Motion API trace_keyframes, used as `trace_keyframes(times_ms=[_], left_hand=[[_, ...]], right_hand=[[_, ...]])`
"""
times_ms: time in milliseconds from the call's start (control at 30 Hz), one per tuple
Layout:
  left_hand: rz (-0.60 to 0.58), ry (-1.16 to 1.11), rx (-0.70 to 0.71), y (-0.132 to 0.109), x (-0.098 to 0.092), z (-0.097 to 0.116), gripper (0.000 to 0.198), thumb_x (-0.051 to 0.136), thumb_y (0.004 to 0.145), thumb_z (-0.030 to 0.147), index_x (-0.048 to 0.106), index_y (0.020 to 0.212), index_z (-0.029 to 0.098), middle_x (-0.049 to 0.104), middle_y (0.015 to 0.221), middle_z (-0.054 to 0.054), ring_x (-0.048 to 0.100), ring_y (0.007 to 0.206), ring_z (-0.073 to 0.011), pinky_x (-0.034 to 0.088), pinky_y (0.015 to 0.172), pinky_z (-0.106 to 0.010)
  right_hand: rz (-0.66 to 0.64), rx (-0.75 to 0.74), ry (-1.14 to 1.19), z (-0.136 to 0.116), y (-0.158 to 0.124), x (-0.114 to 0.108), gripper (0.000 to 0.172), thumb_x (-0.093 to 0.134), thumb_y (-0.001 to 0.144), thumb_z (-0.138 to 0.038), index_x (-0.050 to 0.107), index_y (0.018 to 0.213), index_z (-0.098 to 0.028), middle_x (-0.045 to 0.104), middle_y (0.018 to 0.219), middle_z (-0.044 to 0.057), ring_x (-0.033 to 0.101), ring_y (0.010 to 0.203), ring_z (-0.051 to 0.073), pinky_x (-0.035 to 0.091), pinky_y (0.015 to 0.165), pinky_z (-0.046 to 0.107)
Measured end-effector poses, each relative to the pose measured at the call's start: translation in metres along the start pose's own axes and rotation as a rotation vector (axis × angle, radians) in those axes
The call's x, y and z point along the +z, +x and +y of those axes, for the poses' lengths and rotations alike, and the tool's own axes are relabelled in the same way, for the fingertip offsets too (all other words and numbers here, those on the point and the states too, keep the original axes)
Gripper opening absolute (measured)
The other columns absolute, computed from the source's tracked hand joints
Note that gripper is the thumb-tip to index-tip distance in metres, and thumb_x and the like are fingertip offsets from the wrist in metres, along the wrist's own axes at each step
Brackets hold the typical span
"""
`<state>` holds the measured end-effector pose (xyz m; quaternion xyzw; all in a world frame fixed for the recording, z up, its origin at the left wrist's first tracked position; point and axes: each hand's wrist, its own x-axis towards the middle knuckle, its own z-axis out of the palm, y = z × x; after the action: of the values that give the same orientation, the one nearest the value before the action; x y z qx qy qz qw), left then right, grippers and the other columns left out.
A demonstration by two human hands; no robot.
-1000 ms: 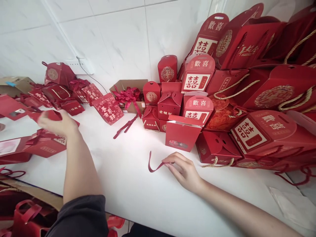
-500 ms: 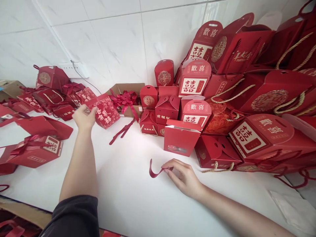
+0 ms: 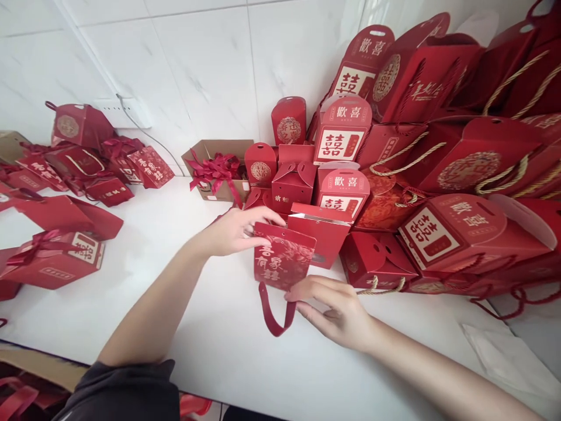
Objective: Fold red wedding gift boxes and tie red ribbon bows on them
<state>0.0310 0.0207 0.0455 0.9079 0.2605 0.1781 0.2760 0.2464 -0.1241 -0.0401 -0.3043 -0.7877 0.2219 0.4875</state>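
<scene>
A small red gift box (image 3: 284, 260) with a floral pattern and pale lettering is tilted over the middle of the white table. Gripping its upper left edge is my left hand (image 3: 239, 231), thumb on the front and the other fingers partly behind it. Between thumb and fingertips, my right hand (image 3: 335, 307) pinches one end of a dark red ribbon strap (image 3: 272, 318), which hangs in a loop just below the box's lower edge. Whether those fingertips also touch the box I cannot tell. Right behind it stands a plain red box (image 3: 326, 237), partly covered.
Red gift boxes (image 3: 468, 166), many with rope handles, are stacked along the right and back. An open cardboard box (image 3: 234, 190) of ribbons stands by the wall. More red boxes (image 3: 65, 266) sit at left. A white paper or bag (image 3: 504, 356) lies at right.
My left hand has brought the patterned box from the back left to the middle, beside my right hand. The ribbon strap now hangs in a loop, still in my right fingers.
</scene>
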Motion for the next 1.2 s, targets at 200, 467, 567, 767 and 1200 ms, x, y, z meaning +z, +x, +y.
trace_keyframes(times_ms=[200, 467, 567, 767, 1200], left_hand=[[-0.068, -0.047, 0.128, 0.003, 0.024, 0.008, 0.031, 0.065, 0.085, 0.023, 0.068, 0.116, 0.024, 0.072, 0.111, -0.003, 0.068, 0.097, -0.0162, 0.057, 0.075, -0.021], [-0.052, -0.226, 0.062, 0.006, 0.046, 0.017, 0.036, 0.069, 0.08, 0.022, 0.069, 0.116, 0.02, 0.073, 0.11, -0.006, 0.071, 0.091, -0.0174, 0.06, 0.078, -0.025], [-0.068, -0.235, 0.056, 0.006, 0.046, 0.015, 0.033, 0.069, 0.079, 0.022, 0.071, 0.113, 0.019, 0.074, 0.105, -0.006, 0.071, 0.087, -0.0177, 0.061, 0.077, -0.027], [-0.08, -0.237, 0.047, 0.006, 0.044, 0.017, 0.029, 0.069, 0.079, 0.022, 0.072, 0.107, 0.017, 0.074, 0.099, -0.006, 0.07, 0.086, -0.0184, 0.06, 0.076, -0.028], [-0.054, -0.082, 0.067, 0.006, 0.044, 0.029, 0.02, 0.065, 0.085, 0.024, 0.073, 0.103, 0.019, 0.072, 0.096, -0.004, 0.067, 0.085, -0.0159, 0.056, 0.074, -0.025]], right_hand=[[0.124, -0.092, -0.183, -0.002, 0.003, -0.01, 0.018, 0.059, 0.091, -0.01, 0.062, 0.106, -0.019, 0.075, 0.091, 0.006, 0.072, 0.084, 0.017, 0.058, 0.076, 0.027], [0.327, 0.08, -0.321, 0.003, 0.001, -0.012, 0.01, 0.06, 0.091, -0.015, 0.059, 0.095, -0.023, 0.075, 0.082, 0.001, 0.069, 0.064, 0.012, 0.056, 0.057, 0.021], [0.334, 0.136, -0.309, 0.005, 0.001, -0.01, 0.006, 0.059, 0.091, -0.017, 0.059, 0.093, -0.023, 0.073, 0.078, 0.0, 0.068, 0.06, 0.012, 0.055, 0.052, 0.02], [0.323, 0.207, -0.203, 0.004, 0.001, -0.01, 0.003, 0.06, 0.091, -0.019, 0.06, 0.093, -0.021, 0.072, 0.081, 0.001, 0.068, 0.065, 0.011, 0.058, 0.057, 0.019], [0.289, 0.358, 0.173, 0.0, 0.003, -0.014, 0.009, 0.063, 0.092, -0.027, 0.057, 0.093, -0.02, 0.073, 0.085, 0.005, 0.073, 0.075, 0.017, 0.062, 0.067, 0.027]])
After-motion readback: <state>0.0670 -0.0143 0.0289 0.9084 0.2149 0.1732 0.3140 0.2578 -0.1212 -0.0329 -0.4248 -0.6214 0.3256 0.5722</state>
